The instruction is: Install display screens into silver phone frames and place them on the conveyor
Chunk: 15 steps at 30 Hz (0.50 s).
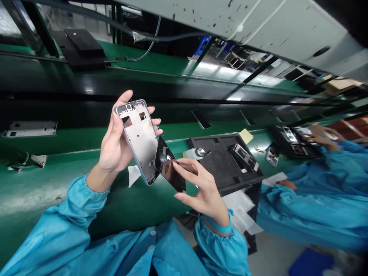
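Note:
My left hand (113, 142) is wrapped round a silver phone frame (140, 134), its thumb along one edge and fingertips showing past the other. The frame is tilted, its bare metal inside facing me. A glossy black phone screen (174, 176) meets the lower right of the frame at an angle. My right hand (198, 184) holds that screen, with fingertips on its glossy face and the thumb near its lower corner. Whether the screen is joined to the frame I cannot tell. A white paper scrap (133, 175) lies on the bench below the frame.
On the right, a black foam tray (212, 149) bears phone parts (244, 155) and a white bottle with a metal top (197, 153). Another phone frame (31, 128) lies at left. A dark phone panel (201, 119) lies beyond the tray. A co-worker's blue sleeve (339, 168) is at right.

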Tool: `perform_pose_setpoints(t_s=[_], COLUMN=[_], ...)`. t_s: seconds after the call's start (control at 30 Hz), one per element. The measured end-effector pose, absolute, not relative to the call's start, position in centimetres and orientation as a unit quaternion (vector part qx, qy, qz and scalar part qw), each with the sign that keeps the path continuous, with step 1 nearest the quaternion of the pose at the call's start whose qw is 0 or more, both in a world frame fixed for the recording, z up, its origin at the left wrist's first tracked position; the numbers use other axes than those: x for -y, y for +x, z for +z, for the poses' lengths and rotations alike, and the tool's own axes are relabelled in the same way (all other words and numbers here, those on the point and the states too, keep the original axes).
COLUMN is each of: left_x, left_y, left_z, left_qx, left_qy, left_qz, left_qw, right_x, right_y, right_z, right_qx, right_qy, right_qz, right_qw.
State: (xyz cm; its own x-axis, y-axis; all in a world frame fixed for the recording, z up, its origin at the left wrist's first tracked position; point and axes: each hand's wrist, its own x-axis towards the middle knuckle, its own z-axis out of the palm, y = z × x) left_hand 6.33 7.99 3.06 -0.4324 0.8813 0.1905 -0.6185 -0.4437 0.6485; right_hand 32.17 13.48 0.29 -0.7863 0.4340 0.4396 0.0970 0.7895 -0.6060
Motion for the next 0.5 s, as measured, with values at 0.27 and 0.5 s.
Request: perform_pose_setpoints(t_s=[0.27, 0.5], left_x=[-8.0, -8.2], left_y=[6.0, 5.4], left_z=[2.2, 1.8], left_qx=[-0.251, -0.307], left_qy=[0.338, 0.398], left_qz=[0.791, 0.758], left_qw=[0.445, 0.416], right_x=[-13.2, -12.6], right_y=[30.3, 26.9], right_z=[-0.4, -2.0], right_qx=[0.881, 0.801], right_qy=[-0.143, -0.214], right_qz=[0.311, 0.405], right_qw=[0.327, 0.385])
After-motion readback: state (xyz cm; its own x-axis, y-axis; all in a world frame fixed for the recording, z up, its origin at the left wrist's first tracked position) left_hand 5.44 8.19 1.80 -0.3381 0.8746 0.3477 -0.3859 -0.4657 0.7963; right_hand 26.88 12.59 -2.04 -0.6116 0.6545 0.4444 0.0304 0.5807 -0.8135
